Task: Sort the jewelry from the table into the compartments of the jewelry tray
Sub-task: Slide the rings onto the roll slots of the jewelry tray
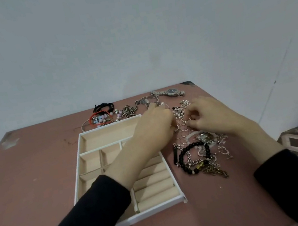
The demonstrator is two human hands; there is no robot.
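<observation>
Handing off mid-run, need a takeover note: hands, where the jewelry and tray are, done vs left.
Left hand: reaches across the tray to the wire hoops. Its fingertips are hidden, so its grip is unclear.
Right hand: fingers curled, seems to pinch one of the hoops.
Jewelry: a tangle with a black bead bracelet lies right of the tray. A watch, black cords and beaded pieces lie beyond it, all on the table.
Done: nothing sorted; the compartments in view hold nothing.
Left: every piece.
</observation>
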